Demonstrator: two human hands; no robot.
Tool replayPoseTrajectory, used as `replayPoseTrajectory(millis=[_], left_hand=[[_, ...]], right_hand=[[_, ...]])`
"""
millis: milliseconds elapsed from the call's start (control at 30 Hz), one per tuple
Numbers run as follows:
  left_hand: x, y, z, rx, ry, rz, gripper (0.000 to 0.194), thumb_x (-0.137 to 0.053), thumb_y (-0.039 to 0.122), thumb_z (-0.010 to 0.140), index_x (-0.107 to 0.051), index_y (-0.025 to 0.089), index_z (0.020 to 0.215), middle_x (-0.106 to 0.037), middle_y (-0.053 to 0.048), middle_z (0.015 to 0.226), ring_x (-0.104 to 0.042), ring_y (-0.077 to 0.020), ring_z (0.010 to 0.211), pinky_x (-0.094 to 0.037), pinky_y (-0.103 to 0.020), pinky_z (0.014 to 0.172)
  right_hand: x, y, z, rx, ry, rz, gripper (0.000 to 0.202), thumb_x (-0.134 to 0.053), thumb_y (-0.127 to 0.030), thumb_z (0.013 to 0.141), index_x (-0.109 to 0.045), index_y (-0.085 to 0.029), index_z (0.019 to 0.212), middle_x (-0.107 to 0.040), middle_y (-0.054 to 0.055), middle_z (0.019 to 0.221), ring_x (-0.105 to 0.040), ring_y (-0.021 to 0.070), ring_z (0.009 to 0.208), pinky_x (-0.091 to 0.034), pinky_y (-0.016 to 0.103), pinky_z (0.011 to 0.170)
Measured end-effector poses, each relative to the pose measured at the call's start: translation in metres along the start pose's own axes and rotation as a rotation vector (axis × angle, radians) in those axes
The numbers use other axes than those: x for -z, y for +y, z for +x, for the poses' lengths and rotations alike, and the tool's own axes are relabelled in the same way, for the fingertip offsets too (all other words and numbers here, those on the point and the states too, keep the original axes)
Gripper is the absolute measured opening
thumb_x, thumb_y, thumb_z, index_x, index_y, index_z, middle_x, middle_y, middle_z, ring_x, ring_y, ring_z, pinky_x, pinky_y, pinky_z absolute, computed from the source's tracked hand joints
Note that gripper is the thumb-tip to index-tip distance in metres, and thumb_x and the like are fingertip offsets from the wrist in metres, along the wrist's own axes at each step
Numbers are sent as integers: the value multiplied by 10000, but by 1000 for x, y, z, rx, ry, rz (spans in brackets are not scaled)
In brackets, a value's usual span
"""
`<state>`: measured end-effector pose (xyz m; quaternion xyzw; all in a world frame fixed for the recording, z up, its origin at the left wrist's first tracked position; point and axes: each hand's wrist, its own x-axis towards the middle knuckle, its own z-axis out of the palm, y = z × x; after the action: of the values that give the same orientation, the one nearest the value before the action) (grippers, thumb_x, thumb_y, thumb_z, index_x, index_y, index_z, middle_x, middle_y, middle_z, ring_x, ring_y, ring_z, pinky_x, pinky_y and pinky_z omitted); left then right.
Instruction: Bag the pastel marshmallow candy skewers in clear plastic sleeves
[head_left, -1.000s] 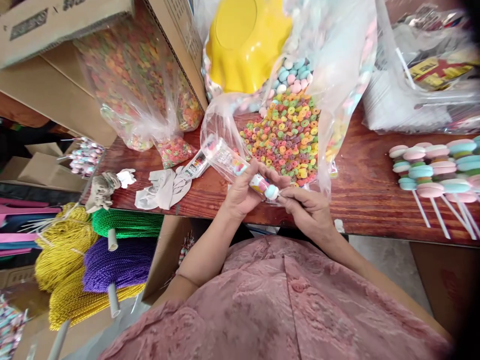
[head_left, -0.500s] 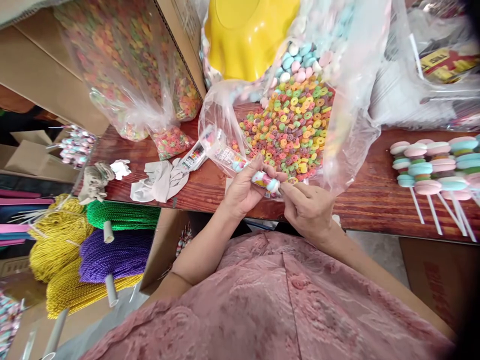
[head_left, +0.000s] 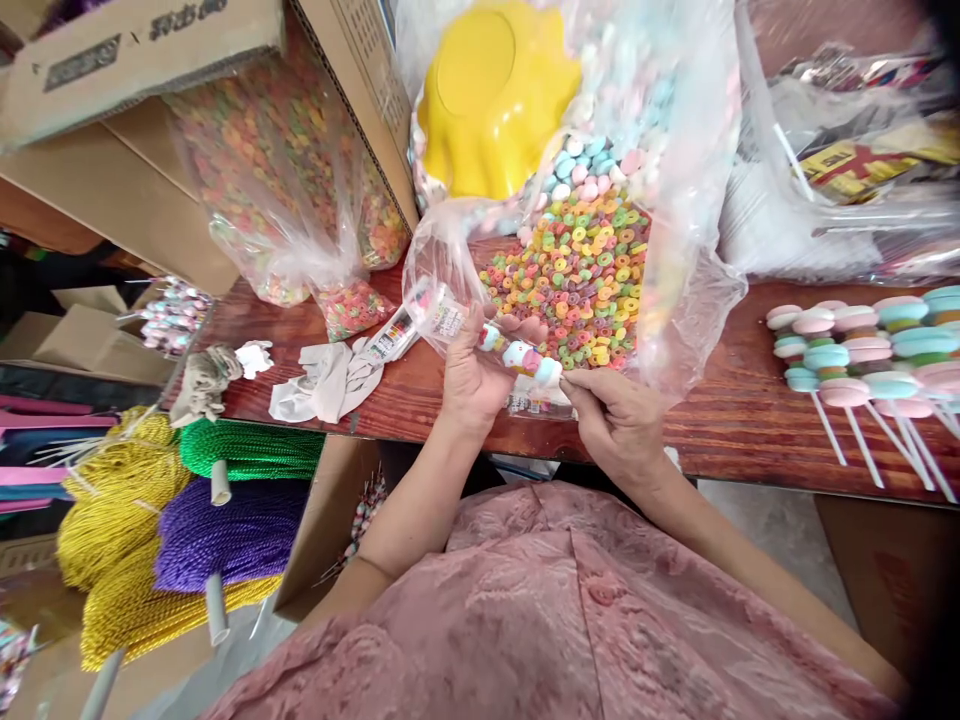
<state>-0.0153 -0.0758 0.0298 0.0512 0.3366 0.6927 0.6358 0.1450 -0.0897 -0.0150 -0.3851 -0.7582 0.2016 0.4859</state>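
Note:
A candy skewer (head_left: 523, 358), with white, pink and blue pieces and printed clear wrapping about its far end, lies slantwise between my hands above the table's front edge. My left hand (head_left: 478, 378) holds it from below, thumb along the wrapping and fingers stretched out behind the candies. At the near end, just beyond a pale blue piece, my right hand (head_left: 616, 412) pinches with thumb and forefinger; the stick there is mostly hidden by the fingertips. Behind both hands, small ring-shaped gummies (head_left: 577, 270) spill from a clear plastic bag (head_left: 686, 310).
A yellow scalloped bowl (head_left: 499, 100) rests upside down on bagged pastel candies (head_left: 589, 170). Finished-looking candy sticks (head_left: 847, 350) lie to the right. White gloves (head_left: 326, 380), printed wrappers (head_left: 390, 335) and a carton (head_left: 375, 90) with bagged gummies are leftward. Bead strands (head_left: 232, 530) hang lower left.
My left hand has slid back along the skewer toward its wrapped end, its fingers loosened, baring more candies. My right hand keeps its pinch. The whole view has shifted slightly.

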Motion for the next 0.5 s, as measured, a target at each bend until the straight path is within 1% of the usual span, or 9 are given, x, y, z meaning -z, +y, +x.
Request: replayPoseTrajectory(millis=[100, 167, 267, 400, 500], left_hand=[[-4, 3, 4, 20, -10, -13, 362, -614, 443, 916, -596, 175, 673, -574, 50, 579, -658, -116, 619, -541, -355, 882], [-6, 6, 6, 61, -24, -21, 406, -591, 443, 930, -552, 172, 630, -541, 50, 561, -629, -111, 580, -553, -353, 845], [-4, 10, 9, 114, -17, -30, 424, -570, 437, 945, -517, 171, 618, -518, 47, 541, -589, -106, 538, -566, -343, 786], [-1, 9, 11, 151, 3, -18, 431, -589, 445, 932, -481, 174, 614, -500, 46, 521, -555, -101, 503, -568, -312, 713], [-6, 5, 3, 116, -21, 2, 413, -622, 444, 911, -485, 175, 629, -500, 50, 522, -544, -97, 496, -559, -287, 685]], right_hand=[[3, 3, 0, 152, 5, -195, 149, -574, -153, 887, -720, -172, 906, -661, 33, 705, -579, 137, 620, -428, 257, 588], [6, 4, 0, 242, 21, -299, 157, -572, -132, 879, -721, -158, 922, -664, 41, 716, -567, 138, 630, -409, 257, 589], [9, 3, 2, 347, 29, -429, 175, -552, -129, 886, -721, -154, 922, -662, 34, 700, -535, 132, 612, -373, 261, 579], [11, 2, 2, 426, 29, -547, 219, -511, -132, 892, -726, -170, 903, -637, 15, 649, -489, 127, 579, -335, 269, 569], [11, -3, 3, 417, 19, -559, 242, -497, -118, 882, -730, -174, 913, -630, 14, 639, -489, 125, 568, -337, 266, 563]])
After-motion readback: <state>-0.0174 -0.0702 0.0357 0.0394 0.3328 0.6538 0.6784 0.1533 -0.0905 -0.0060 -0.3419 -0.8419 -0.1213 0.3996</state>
